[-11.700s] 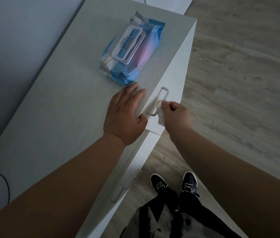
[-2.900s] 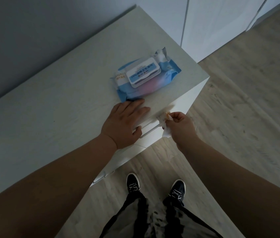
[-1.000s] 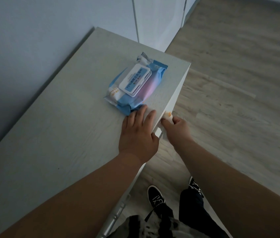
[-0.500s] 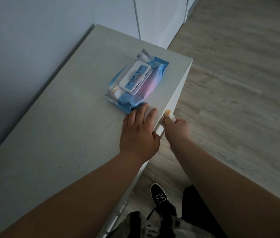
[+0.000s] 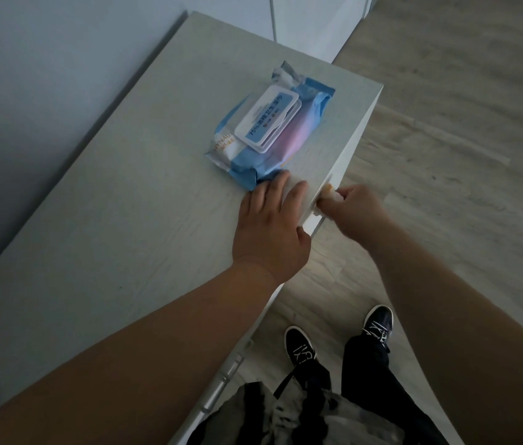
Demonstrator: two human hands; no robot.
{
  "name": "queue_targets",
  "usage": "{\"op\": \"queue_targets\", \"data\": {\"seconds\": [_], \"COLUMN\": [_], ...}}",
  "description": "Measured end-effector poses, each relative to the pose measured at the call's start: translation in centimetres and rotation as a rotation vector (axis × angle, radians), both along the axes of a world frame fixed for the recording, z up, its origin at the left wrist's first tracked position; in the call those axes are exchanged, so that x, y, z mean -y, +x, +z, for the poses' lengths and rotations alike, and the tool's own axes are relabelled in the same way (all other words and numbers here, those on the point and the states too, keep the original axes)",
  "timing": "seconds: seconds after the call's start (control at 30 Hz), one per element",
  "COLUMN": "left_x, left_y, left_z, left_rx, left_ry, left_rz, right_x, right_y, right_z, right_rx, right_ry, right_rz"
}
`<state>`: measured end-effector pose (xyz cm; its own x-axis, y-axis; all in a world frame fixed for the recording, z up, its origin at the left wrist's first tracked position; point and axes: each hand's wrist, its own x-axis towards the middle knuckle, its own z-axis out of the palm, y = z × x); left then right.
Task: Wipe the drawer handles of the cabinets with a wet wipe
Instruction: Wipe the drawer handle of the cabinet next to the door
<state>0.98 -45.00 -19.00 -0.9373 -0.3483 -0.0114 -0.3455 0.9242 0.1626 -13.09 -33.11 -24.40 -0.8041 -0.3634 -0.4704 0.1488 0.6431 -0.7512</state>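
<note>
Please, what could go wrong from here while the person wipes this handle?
The left hand lies flat on the cabinet top, fingertips at the wipes pack; a push might slide the pack. The right hand pinches a small bunched wet wipe at the top's front edge; it could slip out of the grip.

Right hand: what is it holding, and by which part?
The right hand pinches a bunched white wet wipe between thumb and fingers; which part of it cannot be told. The left hand holds nothing.

forearms (image 5: 144,358) bare | trousers (image 5: 372,377) black | shoes (image 5: 298,346) black, white laces | top (image 5: 289,415) grey-black
</note>
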Motion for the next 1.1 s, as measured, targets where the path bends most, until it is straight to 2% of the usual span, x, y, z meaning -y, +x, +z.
{"op": "queue_targets", "data": {"seconds": [0.13, 0.2, 0.27, 0.4, 0.5, 0.67, 0.8, 1.0, 1.1], "left_x": [-0.1, -0.1, -0.1, -0.1, 0.0, -0.1, 0.0, -0.1, -0.1], "left_y": [0.0, 0.0, 0.0, 0.0, -0.1, -0.1, -0.1, 0.0, -0.1], "left_z": [-0.1, -0.2, -0.1, 0.1, 0.1, -0.1, -0.1, 0.2, 0.1], "left_rx": [0.017, 0.014, 0.009, 0.003, 0.005, 0.033, 0.023, 0.019, 0.020], "left_ry": [-0.036, -0.041, -0.026, 0.013, 0.007, -0.014, -0.023, -0.020, -0.020], "left_rz": [-0.006, -0.006, -0.004, -0.004, -0.008, 0.002, -0.005, -0.005, -0.005], "right_x": [0.5, 0.5, 0.3, -0.1, 0.3, 0.0, -0.4, -0.4, 0.0], "right_y": [-1.4, -1.3, -0.3, 2.9, 4.3, 3.5, 3.1, 3.2, 3.7], "right_z": [2.3, 2.7, 2.3, 1.5, 1.5, 1.5, 1.6, 1.4, 1.4], "right_rx": [-0.208, -0.269, -0.250, -0.099, -0.029, 0.061, -0.080, -0.155, -0.137], "right_ry": [0.193, 0.237, 0.208, 0.036, -0.021, -0.025, -0.050, -0.118, -0.138], "right_rz": [0.282, 0.333, 0.255, -0.131, -0.277, -0.259, -0.178, -0.151, -0.220]}}
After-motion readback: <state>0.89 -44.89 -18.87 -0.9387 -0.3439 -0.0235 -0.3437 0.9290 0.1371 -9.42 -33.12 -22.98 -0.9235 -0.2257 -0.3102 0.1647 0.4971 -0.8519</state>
